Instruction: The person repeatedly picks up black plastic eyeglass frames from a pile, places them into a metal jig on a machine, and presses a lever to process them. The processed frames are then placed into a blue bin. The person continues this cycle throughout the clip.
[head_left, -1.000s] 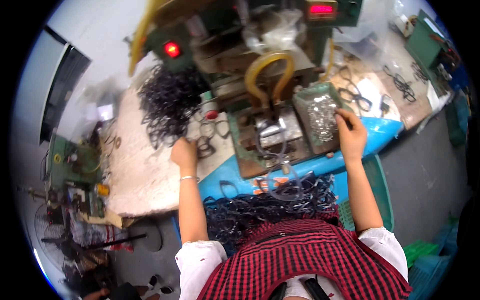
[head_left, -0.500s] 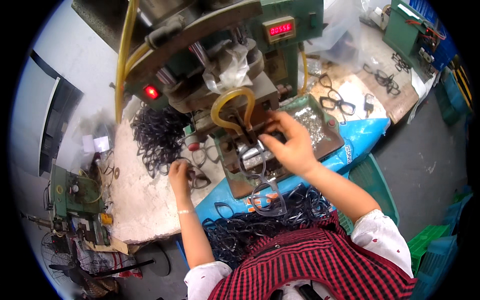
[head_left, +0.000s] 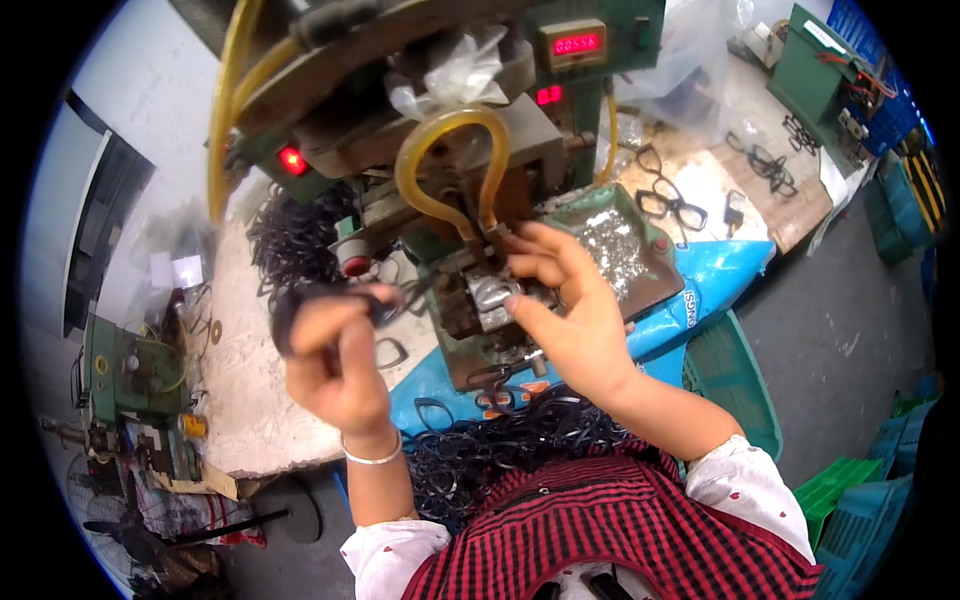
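Raised over the left side of the bench, my left hand (head_left: 345,385) grips a dark eyeglass frame (head_left: 288,318), which is smeared by motion. My right hand (head_left: 580,325) is at the press (head_left: 530,150), thumb and fingers apart beside a shiny metal fixture (head_left: 492,298). I cannot tell whether the fingertips touch the fixture. A looped yellow tube (head_left: 408,170) comes down just behind it. In front of the press lies a heap of dark eyeglass frames (head_left: 530,440), against my checked apron.
Another heap of dark frames (head_left: 295,240) lies behind my left hand. Metal shavings (head_left: 615,245) cover the press tray at right. Several frames (head_left: 670,205) lie on the bench beyond it. A green basket (head_left: 745,390) stands at right, a smaller green machine (head_left: 140,370) at far left.
My left hand has risen from the bench with a dark frame in it. The pale frame that hung from the fixture no longer hangs there. My right hand stays near the fixture.
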